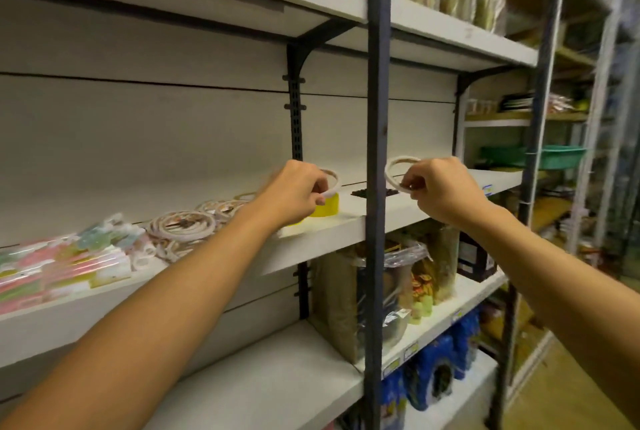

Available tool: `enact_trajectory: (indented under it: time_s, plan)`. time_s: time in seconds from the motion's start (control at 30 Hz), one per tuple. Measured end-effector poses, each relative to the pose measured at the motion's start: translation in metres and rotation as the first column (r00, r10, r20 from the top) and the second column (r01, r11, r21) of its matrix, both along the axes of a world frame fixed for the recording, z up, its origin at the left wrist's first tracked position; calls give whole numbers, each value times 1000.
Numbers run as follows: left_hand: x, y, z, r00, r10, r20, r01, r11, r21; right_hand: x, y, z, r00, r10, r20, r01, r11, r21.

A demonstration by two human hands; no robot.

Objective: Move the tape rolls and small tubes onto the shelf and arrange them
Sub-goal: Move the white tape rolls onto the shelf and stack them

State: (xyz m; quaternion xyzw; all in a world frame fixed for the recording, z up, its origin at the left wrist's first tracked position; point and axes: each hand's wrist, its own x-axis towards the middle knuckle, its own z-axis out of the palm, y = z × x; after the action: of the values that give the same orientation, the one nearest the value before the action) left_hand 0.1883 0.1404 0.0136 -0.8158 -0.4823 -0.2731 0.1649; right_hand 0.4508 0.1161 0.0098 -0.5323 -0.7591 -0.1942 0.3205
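Shelving fills the view, and the step in hand looks like placing: the person holds a thin white tape roll in each hand over the middle shelf [346, 222], whose left stretch already carries goods. Farthest left on it lie packets of coloured small tubes [59, 263], then a loose heap of white tape rolls [183, 225] lying flat and overlapping, and just right of the heap a yellow roll [325, 206] stands by the dark upright post [377, 187]. The left hand [294, 192] pinches one white roll [331, 177] right above the yellow roll, seemingly touching or about to touch it; blur makes contact hard to judge. The right hand [446, 187], well apart on the far side of the post, pinches a second white roll [398, 170] by its rim, held tilted and clear of the shelf. The next move probably calls for lowering each roll flat and sliding it in line with the heap, the right one passing around the post.
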Motion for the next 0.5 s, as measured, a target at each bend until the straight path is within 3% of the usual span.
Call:
enact_trajectory:
  time_s: [0.17,0.5]
  plan:
    - [58,4,3,994,-109,-2,109,993,43,64,3,-3,994,-98,-39,98,995,-15]
    - [194,38,10,988,-134,-72,139,989,60,201,55,-18,989,-136,-54,134,990,-49]
